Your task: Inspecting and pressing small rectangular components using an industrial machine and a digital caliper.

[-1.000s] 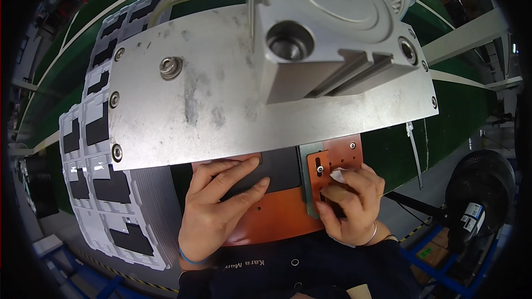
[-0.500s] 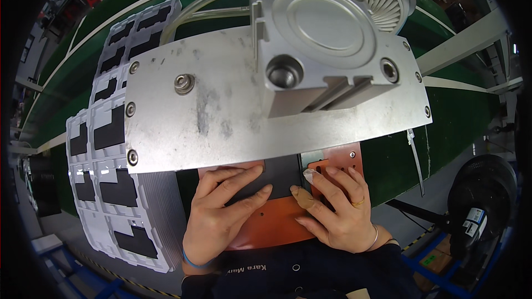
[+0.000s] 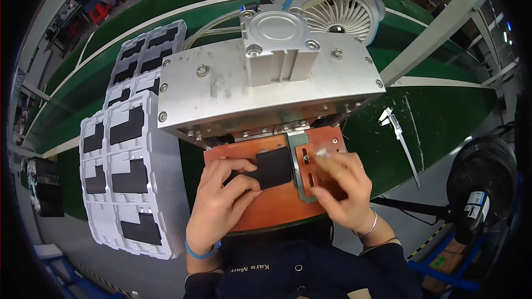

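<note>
A flat black sheet (image 3: 274, 167) lies on the orange base plate (image 3: 266, 210) of a metal press (image 3: 221, 97), slightly tilted. The fingers and thumb of my left hand (image 3: 219, 202) close around its left end, which they partly hide. At the sheet's right runs a green strip (image 3: 299, 169) with a slotted orange guide block (image 3: 306, 160) beside it. My right hand (image 3: 346, 188) is over that block, blurred, thumb and fingers apart with nothing seen between them. Coverings wrap some of its fingertips.
Stacked white trays (image 3: 113, 199) with black L-shaped pieces stand at the left. A caliper (image 3: 400, 138) lies on the green surface at the right. Behind the press is a white fan (image 3: 338, 14); a black fan (image 3: 479, 188) stands at the far right.
My right hand has come off the sheet and moved right over the guide block. The sheet's right end is angled now, still in my left hand. The view has shifted, showing more under the press.
</note>
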The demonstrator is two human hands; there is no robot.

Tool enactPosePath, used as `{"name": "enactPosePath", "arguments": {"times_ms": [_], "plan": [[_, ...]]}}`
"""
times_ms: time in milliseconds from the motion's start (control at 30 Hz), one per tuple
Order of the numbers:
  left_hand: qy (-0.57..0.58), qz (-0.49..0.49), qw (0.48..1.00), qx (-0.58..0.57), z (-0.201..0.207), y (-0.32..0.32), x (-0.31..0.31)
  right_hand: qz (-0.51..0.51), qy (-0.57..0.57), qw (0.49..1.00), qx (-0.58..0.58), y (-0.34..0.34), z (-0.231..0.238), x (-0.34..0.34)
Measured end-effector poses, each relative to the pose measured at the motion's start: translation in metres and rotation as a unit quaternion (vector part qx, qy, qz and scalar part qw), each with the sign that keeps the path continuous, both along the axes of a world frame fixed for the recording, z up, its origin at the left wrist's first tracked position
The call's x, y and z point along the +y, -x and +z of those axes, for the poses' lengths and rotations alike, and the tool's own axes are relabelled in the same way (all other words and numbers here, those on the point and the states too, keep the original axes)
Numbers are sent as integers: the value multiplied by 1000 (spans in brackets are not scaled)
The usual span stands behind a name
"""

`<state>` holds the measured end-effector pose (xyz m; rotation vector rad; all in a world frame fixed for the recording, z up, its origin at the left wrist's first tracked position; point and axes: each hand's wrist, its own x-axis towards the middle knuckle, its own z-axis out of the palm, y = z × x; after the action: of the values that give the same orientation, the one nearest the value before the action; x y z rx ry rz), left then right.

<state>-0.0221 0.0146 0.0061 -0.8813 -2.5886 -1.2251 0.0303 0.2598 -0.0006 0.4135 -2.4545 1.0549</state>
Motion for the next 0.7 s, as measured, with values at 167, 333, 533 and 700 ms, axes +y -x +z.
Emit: {"name": "enactPosePath", "arguments": {"times_ms": [167,333,533,700], "plan": [[37,9,999,35,7,-19,1,43,110,982,-144,12,20,-4],[-53,14,998,6,4,-44,-13,207,144,947,-200,20,28,-13],[-360,-146,813,-434,8,-45,-29,313,20,945,94,-9,33,-13],[-380,-186,747,-513,-1,-44,-6,222,-39,961,157,-19,19,2]]}}
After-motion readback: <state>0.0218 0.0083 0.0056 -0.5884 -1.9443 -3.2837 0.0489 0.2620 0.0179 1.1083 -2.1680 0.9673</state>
